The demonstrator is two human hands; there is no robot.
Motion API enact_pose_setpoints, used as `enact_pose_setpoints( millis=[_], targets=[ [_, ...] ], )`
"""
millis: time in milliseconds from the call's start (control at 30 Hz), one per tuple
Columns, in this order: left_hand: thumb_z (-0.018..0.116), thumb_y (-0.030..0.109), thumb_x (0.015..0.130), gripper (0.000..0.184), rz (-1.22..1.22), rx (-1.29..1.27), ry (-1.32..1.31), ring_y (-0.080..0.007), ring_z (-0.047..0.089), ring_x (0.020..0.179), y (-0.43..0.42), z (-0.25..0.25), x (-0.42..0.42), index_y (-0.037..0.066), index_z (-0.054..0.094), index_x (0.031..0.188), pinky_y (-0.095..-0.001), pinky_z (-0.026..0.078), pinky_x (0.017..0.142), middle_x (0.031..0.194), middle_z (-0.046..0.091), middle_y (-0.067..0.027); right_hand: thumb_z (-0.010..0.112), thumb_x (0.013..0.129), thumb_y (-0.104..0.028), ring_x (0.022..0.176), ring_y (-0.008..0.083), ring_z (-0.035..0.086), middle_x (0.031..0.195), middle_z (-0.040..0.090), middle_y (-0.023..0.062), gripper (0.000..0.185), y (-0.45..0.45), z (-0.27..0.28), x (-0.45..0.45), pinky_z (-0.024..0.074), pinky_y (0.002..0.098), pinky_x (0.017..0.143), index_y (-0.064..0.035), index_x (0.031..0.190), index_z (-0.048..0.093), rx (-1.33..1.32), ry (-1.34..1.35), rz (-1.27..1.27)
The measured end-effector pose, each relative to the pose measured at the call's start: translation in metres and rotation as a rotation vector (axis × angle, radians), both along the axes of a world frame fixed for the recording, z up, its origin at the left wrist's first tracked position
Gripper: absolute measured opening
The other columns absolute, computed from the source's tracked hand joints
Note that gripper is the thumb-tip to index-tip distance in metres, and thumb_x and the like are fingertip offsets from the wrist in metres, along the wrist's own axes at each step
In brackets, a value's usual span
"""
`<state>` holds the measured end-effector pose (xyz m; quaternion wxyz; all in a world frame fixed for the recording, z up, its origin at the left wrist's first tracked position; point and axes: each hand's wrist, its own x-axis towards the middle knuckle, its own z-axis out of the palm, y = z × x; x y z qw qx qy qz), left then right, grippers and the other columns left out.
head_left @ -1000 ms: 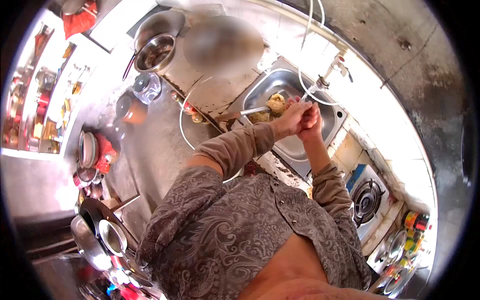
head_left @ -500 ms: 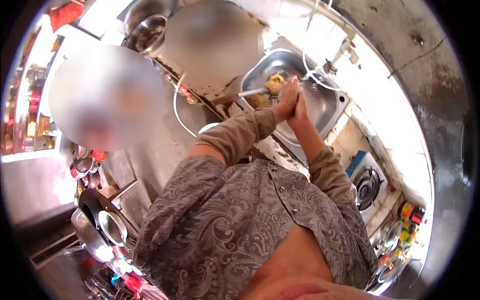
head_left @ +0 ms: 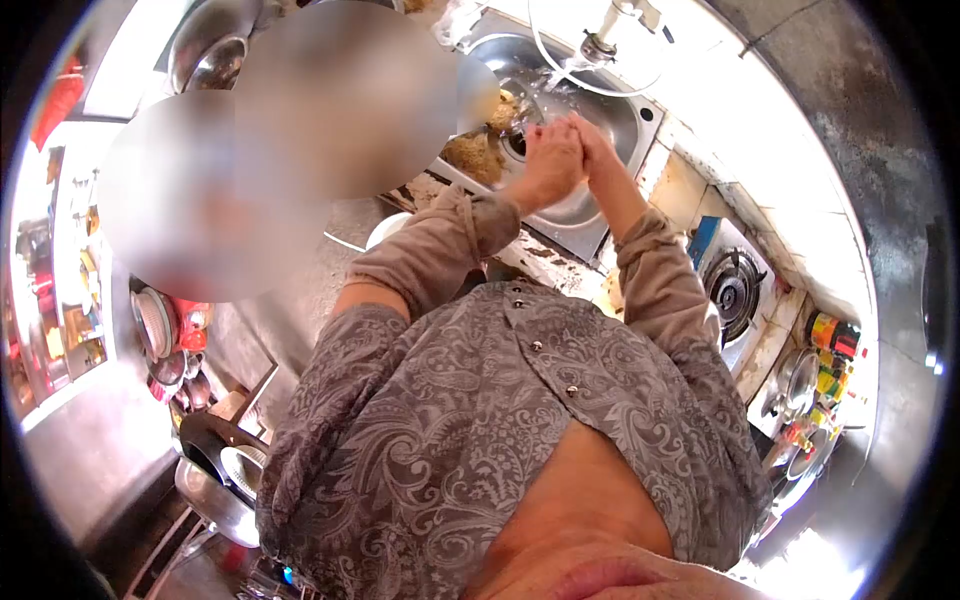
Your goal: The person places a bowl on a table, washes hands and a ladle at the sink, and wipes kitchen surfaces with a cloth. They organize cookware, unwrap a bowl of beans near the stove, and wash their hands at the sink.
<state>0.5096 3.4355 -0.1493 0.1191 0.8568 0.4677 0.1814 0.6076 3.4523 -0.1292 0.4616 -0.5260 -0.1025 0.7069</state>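
Note:
My left hand and my right hand are pressed against each other over a steel sink. The left fingers are curled, and the right hand lies along them. Both look closed, with no object visible in them, though the space between the palms is hidden. Just beyond my left hand is the dark drain hole. A yellowish clump and a brown, fibrous-looking mass sit at the sink's left side; their kind is unclear. Water glints below the tap.
A white hose loops over the sink's back edge. To the right stands a gas stove, with bottles and steel lids farther along. Pans and bowls are at the left. Two blurred round areas cover the upper left.
The view has shifted, so the sink sits higher and farther left. My hands went from flat, palm to palm, to a more curled clasp. The handled tool in the sink is no longer visible.

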Motion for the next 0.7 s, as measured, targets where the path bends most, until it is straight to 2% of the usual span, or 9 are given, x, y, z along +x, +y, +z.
enact_pose_setpoints(
  millis=[67, 167, 233, 333, 433, 500, 533, 667, 700],
  targets=[
    [0.055, 0.028, 0.087, 0.038, -0.054, -0.019, 0.046, -0.0244, 0.049, 0.112, -0.001, 0.041, -0.016, 0.004, 0.05, 0.116, -0.0474, 0.044, 0.082, 0.112, 0.054, -0.0138, 0.047, 0.091, -0.031, 0.103, 0.0278, 0.057, 0.111, 0.056, 0.0183, 0.038, -0.014, 0.022, -0.006, 0.0497, 0.0386, 0.088, 0.0027, 0.109, 0.053, 0.098, -0.144, 0.02],
    [0.055, 0.029, 0.086, 0.042, -0.251, -0.146, 0.084, -0.0271, 0.047, 0.115, 0.033, -0.059, -0.021, 0.006, 0.049, 0.12, -0.0515, 0.039, 0.085, 0.118, 0.052, -0.0163, 0.052, 0.09, -0.027, 0.096, 0.0262, 0.06, 0.1, 0.062, 0.0145, 0.033, -0.029, 0.017, -0.066, 0.0502, 0.035, 0.087, 0.0017, 0.104, 0.058, 0.143, -0.207, -0.166],
    [0.052, 0.043, 0.088, 0.059, -0.197, 0.008, 0.772, -0.0365, 0.03, 0.131, 0.014, 0.039, -0.035, 0.016, 0.038, 0.139, -0.066, 0.021, 0.101, 0.136, 0.039, -0.0187, 0.054, 0.089, -0.025, 0.094, 0.0258, 0.061, 0.097, 0.063, 0.0136, 0.032, -0.019, 0.0, -0.061, 0.0502, 0.033, 0.087, 0.0014, 0.104, 0.06, 0.179, -0.214, -0.156],
    [0.054, 0.027, 0.087, 0.035, -0.413, -0.053, 0.672, -0.0291, 0.055, 0.103, 0.02, 0.006, -0.03, 0.005, 0.054, 0.114, -0.0455, 0.047, 0.081, 0.11, 0.058, -0.0161, 0.055, 0.088, -0.026, 0.093, 0.0252, 0.062, 0.099, 0.064, 0.0141, 0.036, -0.005, -0.009, -0.024, 0.0506, 0.0327, 0.089, 0.0023, 0.11, 0.058, 0.133, 0.111, 0.168],
    [0.051, 0.022, 0.09, 0.026, -0.592, -0.693, -0.03, -0.0291, 0.066, 0.08, 0.035, 0.055, -0.036, 0.0, 0.063, 0.097, -0.0372, 0.054, 0.067, 0.089, 0.067, -0.0115, 0.051, 0.09, -0.03, 0.091, 0.0251, 0.063, 0.103, 0.064, 0.0153, 0.042, -0.011, 0.031, -0.012, 0.0518, 0.0355, 0.088, 0.0032, 0.116, 0.054, 0.066, 0.455, 0.32],
    [0.047, 0.023, 0.093, 0.029, -0.594, -1.223, -0.925, -0.0309, 0.066, 0.08, 0.052, 0.055, -0.051, 0.0, 0.061, 0.102, -0.0399, 0.054, 0.063, 0.092, 0.067, -0.0122, 0.046, 0.091, -0.033, 0.092, 0.0257, 0.063, 0.105, 0.064, 0.0155, 0.045, -0.003, 0.024, -0.003, 0.0519, 0.0364, 0.088, 0.0032, 0.116, 0.055, 0.138, 0.586, 0.202],
    [0.045, 0.024, 0.094, 0.029, -0.531, -1.344, -1.187, -0.0293, 0.064, 0.084, 0.049, 0.069, -0.045, 0.0, 0.059, 0.105, -0.0398, 0.053, 0.068, 0.097, 0.065, -0.0134, 0.038, 0.093, -0.044, 0.111, 0.03, 0.056, 0.122, 0.056, 0.0195, 0.056, 0.009, 0.02, -0.01, 0.0435, 0.0446, 0.1, 0.0028, 0.12, 0.051, 0.278, 0.716, 0.266],
    [0.044, 0.024, 0.097, 0.03, -0.357, -1.534, -1.991, -0.0227, 0.056, 0.104, 0.035, 0.098, -0.02, 0.001, 0.052, 0.113, -0.0382, 0.049, 0.088, 0.116, 0.057, -0.0162, 0.034, 0.093, -0.053, 0.109, 0.0306, 0.053, 0.118, 0.055, 0.019, 0.059, -0.001, 0.02, -0.059, 0.041, 0.0469, 0.097, -0.0039, 0.12, 0.051, 0.664, 1.0, -0.015],
    [0.046, 0.021, 0.095, 0.024, -0.197, -1.389, -1.985, -0.0221, 0.058, 0.092, 0.041, 0.09, -0.014, 0.001, 0.053, 0.106, -0.0361, 0.052, 0.079, 0.106, 0.059, -0.015, 0.034, 0.093, -0.053, 0.104, 0.0314, 0.055, 0.113, 0.057, 0.0182, 0.058, -0.002, 0.023, -0.063, 0.0428, 0.0476, 0.094, -0.004, 0.117, 0.053, 0.54, 1.016, -0.095]
  ],
)
